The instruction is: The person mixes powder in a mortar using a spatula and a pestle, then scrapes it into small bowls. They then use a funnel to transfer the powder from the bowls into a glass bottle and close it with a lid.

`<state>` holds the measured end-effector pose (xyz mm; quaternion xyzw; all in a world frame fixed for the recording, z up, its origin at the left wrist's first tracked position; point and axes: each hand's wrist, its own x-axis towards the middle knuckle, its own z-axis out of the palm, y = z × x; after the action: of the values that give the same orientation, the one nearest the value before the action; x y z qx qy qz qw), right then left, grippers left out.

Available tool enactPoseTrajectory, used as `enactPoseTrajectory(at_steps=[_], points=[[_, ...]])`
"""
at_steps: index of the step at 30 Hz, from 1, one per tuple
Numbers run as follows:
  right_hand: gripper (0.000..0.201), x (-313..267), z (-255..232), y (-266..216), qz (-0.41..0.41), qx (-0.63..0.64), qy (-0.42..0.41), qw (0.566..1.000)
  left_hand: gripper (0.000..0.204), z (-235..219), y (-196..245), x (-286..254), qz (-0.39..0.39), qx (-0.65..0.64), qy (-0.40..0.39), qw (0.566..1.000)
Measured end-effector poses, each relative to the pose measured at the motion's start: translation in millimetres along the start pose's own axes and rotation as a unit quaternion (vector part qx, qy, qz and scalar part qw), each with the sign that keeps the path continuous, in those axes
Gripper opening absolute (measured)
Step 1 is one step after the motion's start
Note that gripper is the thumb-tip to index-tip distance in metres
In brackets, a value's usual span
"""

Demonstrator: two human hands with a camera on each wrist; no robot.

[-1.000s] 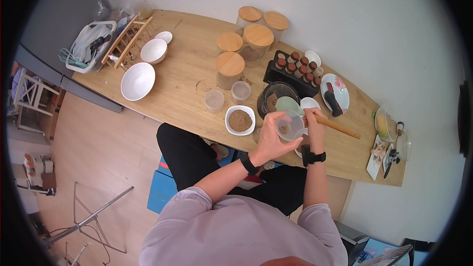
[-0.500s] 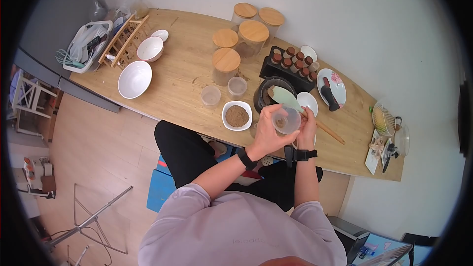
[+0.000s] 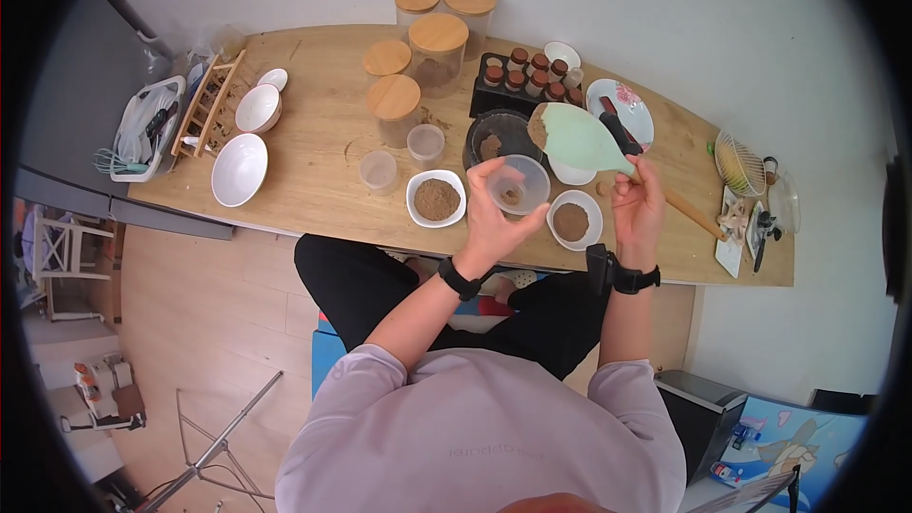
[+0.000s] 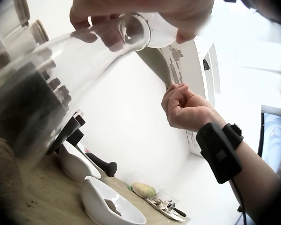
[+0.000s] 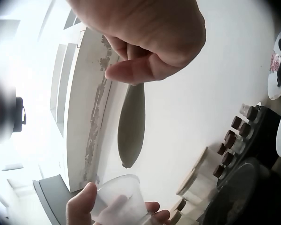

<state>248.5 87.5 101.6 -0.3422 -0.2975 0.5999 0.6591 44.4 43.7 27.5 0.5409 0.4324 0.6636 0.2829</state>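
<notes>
My left hand [image 3: 493,220] grips a clear plastic cup [image 3: 520,184] by its side, with a little brown matter inside. My right hand [image 3: 638,209] pinches a pale green spatula [image 3: 581,138] near where its blade meets a wooden handle [image 3: 696,216]; brown powder clings to the blade tip. Beyond the cup stands a dark pot [image 3: 472,144] with some brown powder in it. White bowls of brown powder sit on either side of the cup, one at the left [image 3: 436,199], one at the right [image 3: 574,221]. In the right wrist view the spatula blade [image 5: 131,126] hangs above the cup [image 5: 120,199].
Wooden-lidded jars [image 3: 393,98] and two small clear cups [image 3: 378,171] stand left of the pot. Behind it is a black rack of spice bottles [image 3: 516,82]. White bowls [image 3: 239,170] lie at the left; a wire basket [image 3: 740,164] stands at the right.
The spatula has lifted away from the pot and cup, its blade turned broadside. My hands have moved apart, the cup going left in the head view. The right powder bowl has come into full view.
</notes>
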Motion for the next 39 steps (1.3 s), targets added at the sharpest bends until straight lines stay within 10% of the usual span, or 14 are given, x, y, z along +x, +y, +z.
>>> enactPoseTrajectory(at_steps=[5,10,16,22,27,32,35,39], points=[[0.015,-37,21,-28,-0.081,-0.19,-0.101,0.973,0.084,-1,8,1,-0.002,0.055,0.022,0.998],[0.012,-56,41,-48,-0.241,-0.408,-0.226,0.851,0.084,0,3,1,0.001,0.01,0.007,1.0],[0.013,-12,26,-13,-0.108,-0.312,-0.076,0.941,0.084,1,1,1,0.005,-0.003,0.005,1.0],[0.014,30,13,62,-0.051,-0.367,-0.074,0.926,0.084,0,1,-1,0.014,-0.01,-0.006,1.0],[0.017,36,6,74,-0.12,-0.485,-0.264,0.825,0.086,1,-4,-3,0.02,-0.017,-0.005,1.0],[0.018,41,15,59,-0.051,-0.44,-0.205,0.873,0.09,3,-8,-6,0.039,0.01,0.003,0.999],[0.018,41,29,62,-0.165,-0.519,-0.232,0.806,0.089,4,-6,-6,0.038,0.005,0.004,0.999],[0.02,40,23,54,-0.099,-0.55,-0.287,0.778,0.091,2,-3,-4,0.038,0.004,0.002,0.999]])
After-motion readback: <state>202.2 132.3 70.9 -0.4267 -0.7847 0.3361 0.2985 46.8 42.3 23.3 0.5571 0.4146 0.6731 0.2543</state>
